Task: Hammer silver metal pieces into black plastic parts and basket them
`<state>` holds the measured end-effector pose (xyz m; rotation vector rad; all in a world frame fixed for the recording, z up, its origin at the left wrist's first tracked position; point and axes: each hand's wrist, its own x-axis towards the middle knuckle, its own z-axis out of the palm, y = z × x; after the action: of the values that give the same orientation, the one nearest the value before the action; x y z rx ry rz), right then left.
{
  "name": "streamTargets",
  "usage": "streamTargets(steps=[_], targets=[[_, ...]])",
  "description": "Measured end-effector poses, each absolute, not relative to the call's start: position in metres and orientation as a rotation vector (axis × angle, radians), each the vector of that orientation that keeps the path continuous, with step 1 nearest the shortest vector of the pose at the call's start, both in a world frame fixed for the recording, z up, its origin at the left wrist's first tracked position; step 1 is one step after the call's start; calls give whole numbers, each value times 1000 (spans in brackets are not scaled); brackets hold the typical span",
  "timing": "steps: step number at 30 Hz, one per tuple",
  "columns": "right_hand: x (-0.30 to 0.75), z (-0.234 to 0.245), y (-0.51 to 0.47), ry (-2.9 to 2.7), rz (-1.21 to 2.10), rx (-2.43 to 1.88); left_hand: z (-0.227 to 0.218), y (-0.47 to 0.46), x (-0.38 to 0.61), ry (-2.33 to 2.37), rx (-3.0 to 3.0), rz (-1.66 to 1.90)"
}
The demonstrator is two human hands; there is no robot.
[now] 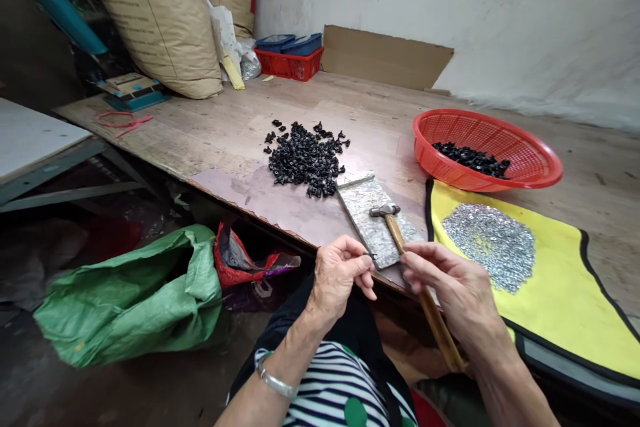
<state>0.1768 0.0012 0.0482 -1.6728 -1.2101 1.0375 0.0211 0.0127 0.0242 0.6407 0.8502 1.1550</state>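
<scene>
My left hand (343,275) is closed in a pinch on a small black part (372,255), held just over the near edge of a metal plate (363,210). Fingers of my right hand (453,280) are wrapped round the wooden handle of a hammer (395,230), whose head lies over the plate. Beyond the plate is a heap of small black parts (305,160). To the right, a pile of small shiny metal pieces (493,247) rests on a yellow cloth (565,287) with black edging.
A red basket (540,147) holding more black parts stands at the right. Large paper sacks (150,13), a red crate (287,65) and cardboard (385,60) line the back. A green sack (135,307) and a red bag (235,260) sit below the table's left edge.
</scene>
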Motion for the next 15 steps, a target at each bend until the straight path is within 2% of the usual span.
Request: streamTargets(steps=[2,4,8,11,15], targets=[[188,41,-3,-1490,550,-1887,21,17,19,873,636,1170],[196,32,-7,-1713,261,-2023,18,22,18,889,631,1175],[199,25,-10,-1857,216,-2050,16,28,18,882,624,1169],[190,34,-7,-1758,123,-1829,20,25,19,864,619,1162],[171,50,-4,-1638,590,-1484,30,16,21,839,626,1129]])
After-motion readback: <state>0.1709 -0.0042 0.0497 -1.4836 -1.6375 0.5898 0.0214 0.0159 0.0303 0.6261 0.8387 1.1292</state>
